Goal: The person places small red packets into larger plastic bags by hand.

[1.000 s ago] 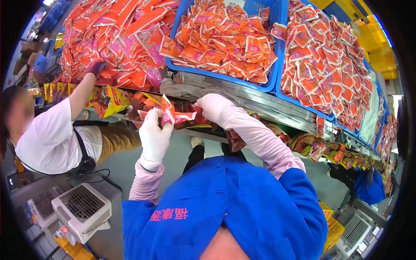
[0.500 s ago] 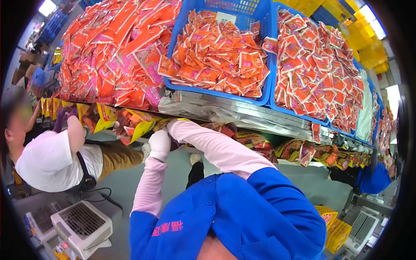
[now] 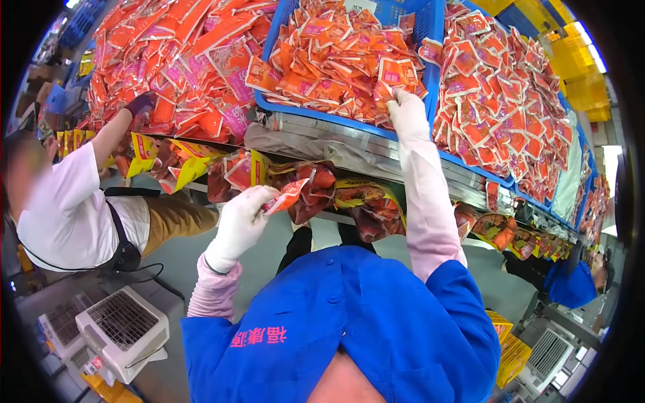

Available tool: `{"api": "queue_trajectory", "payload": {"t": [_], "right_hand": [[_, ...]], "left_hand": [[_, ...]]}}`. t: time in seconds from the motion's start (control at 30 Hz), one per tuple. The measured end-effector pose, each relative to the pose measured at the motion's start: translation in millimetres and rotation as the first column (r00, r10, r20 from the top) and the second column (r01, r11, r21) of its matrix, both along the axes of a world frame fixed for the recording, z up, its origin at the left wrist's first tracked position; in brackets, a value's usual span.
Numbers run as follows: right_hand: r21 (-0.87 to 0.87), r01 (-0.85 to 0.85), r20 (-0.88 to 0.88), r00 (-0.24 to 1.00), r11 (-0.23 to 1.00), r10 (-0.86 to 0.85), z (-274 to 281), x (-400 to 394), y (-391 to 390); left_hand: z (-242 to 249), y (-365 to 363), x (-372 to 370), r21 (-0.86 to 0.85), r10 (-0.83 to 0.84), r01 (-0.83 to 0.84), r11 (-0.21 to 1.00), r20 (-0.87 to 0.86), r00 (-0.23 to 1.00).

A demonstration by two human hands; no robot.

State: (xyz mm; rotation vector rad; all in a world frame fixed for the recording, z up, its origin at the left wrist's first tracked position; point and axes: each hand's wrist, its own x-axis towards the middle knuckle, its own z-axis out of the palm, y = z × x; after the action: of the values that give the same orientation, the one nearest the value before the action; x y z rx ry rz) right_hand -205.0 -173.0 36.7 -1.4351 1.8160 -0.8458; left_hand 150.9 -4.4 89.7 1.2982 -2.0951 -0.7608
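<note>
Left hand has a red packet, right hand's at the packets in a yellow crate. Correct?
No, the crate is blue, not yellow. The head view shows the right hand at the packets in it, and the left hand with a red packet.

This looks like the packing floor of a food factory: big blue plastic crates point(image 3: 435, 87) heaped with small orange-red plastic sachets point(image 3: 322, 67) stand above a long row of glossy yellow-edged printed bags point(image 3: 373, 205). A co-worker in a white short-sleeved shirt point(image 3: 70, 208) stands along the same line, and yellow plastic crates point(image 3: 584, 84) are piled up behind.
</note>
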Motion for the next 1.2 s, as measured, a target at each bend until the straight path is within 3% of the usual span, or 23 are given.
{"api": "queue_trajectory", "payload": {"t": [0.07,0.1,0.17,0.2,0.27,0.33,0.37,0.43,0.47,0.5,0.53,0.57,0.63,0.73,0.8,0.83,0.87,0.9,1.0,1.03,1.1,1.13,1.2], "right_hand": [[0.048,-0.256,0.461,0.863,0.966,0.206,35.2,21.3,29.0],[0.230,-0.400,0.205,0.911,0.887,0.358,74.3,48.4,47.1],[0.153,-0.612,0.214,0.787,0.776,0.579,79.3,88.7,86.2],[0.355,-0.700,0.047,0.676,0.620,0.736,68.2,121.5,88.0],[0.364,-0.708,-0.350,0.498,0.605,0.793,-1.8,169.5,95.1],[0.082,-0.620,-0.164,0.764,0.780,0.624,43.4,134.8,96.5],[-0.096,-0.482,-0.193,0.867,0.871,0.459,56.1,97.2,97.0],[-0.062,-0.020,-0.484,0.875,0.998,-0.013,58.3,-4.9,75.2],[-0.126,0.229,-0.544,0.798,0.965,-0.260,48.2,-62.2,62.3],[-0.299,0.271,-0.857,0.346,0.915,-0.382,2.8,-122.2,47.4],[-0.411,0.200,-0.867,0.214,0.889,-0.449,-58.9,-181.3,39.1],[-0.412,0.183,-0.865,0.229,0.892,-0.447,-76.1,-196.2,28.6],[-0.174,0.147,-0.777,0.587,0.974,-0.228,-95.3,-209.6,19.3],[0.047,0.223,-0.826,0.558,0.974,-0.087,-116.1,-223.3,2.4],[-0.103,0.176,-0.811,0.555,0.979,-0.185,-56.6,-184.9,27.2],[-0.202,0.199,-0.721,0.633,0.959,-0.283,-8.3,-154.1,44.7],[-0.471,0.022,-0.608,0.716,0.882,-0.343,29.9,-137.8,62.9],[-0.208,0.326,0.057,0.945,0.922,-0.321,63.1,-93.4,72.8],[-0.300,0.082,0.284,0.959,0.950,0.007,81.9,37.9,72.5],[-0.371,-0.081,0.085,0.989,0.925,0.120,66.5,78.0,68.5],[-0.126,-0.403,0.216,0.881,0.907,0.421,76.4,163.5,77.1],[-0.379,-0.560,-0.043,0.806,0.737,0.591,34.0,195.3,68.0],[0.004,-0.846,-0.226,0.519,0.534,0.824,23.8,246.6,64.9]], "left_hand": [[6.8,6.8,1.4,0.145,0.029,-0.035,0.989,0.045,0.999],[11.2,8.5,4.5,0.204,0.092,-0.103,0.974,0.063,0.994],[3.8,15.8,21.0,0.212,0.127,-0.139,0.967,0.070,0.989],[10.1,15.8,21.5,0.207,0.107,-0.116,0.971,0.057,0.993],[25.4,14.2,13.3,0.630,-0.061,-0.190,0.753,0.356,0.933],[-2.1,22.5,17.7,0.555,-0.285,-0.052,0.830,0.503,0.816],[-27.0,25.0,15.3,0.439,-0.227,-0.046,0.897,0.550,0.804],[-68.3,41.4,20.9,0.344,-0.156,-0.077,0.936,0.599,0.785],[-81.3,36.1,20.4,0.244,-0.107,-0.059,0.968,0.614,0.782],[-87.0,32.3,18.6,0.145,-0.060,-0.040,0.989,0.625,0.778],[-85.5,32.9,17.5,0.153,-0.045,-0.067,0.986,0.630,0.775],[-83.0,28.3,14.5,0.132,-0.041,-0.052,0.990,0.616,0.787],[-71.3,21.2,10.2,0.120,-0.048,-0.028,0.992,0.583,0.811],[-62.2,19.1,12.6,0.100,-0.032,-0.033,0.994,0.586,0.810],[-62.2,23.6,16.8,0.088,-0.019,-0.040,0.995,0.583,0.812],[-63.2,24.3,16.5,0.085,0.014,-0.074,0.994,0.556,0.831],[-65.2,31.6,21.6,0.097,0.056,-0.125,0.987,0.528,0.848],[-66.8,34.5,24.9,0.091,0.074,-0.144,0.985,0.534,0.842],[-74.4,42.3,34.9,0.054,0.138,-0.194,0.980,0.523,0.841],[-76.4,44.3,38.5,0.047,0.150,-0.204,0.978,0.522,0.840],[-78.9,45.1,45.6,0.021,0.169,-0.207,0.978,0.503,0.848],[-79.6,45.3,48.3,0.011,0.180,-0.213,0.977,0.500,0.847],[-81.0,48.2,53.3,-0.046,0.246,-0.252,0.967,0.436,0.866]]}}
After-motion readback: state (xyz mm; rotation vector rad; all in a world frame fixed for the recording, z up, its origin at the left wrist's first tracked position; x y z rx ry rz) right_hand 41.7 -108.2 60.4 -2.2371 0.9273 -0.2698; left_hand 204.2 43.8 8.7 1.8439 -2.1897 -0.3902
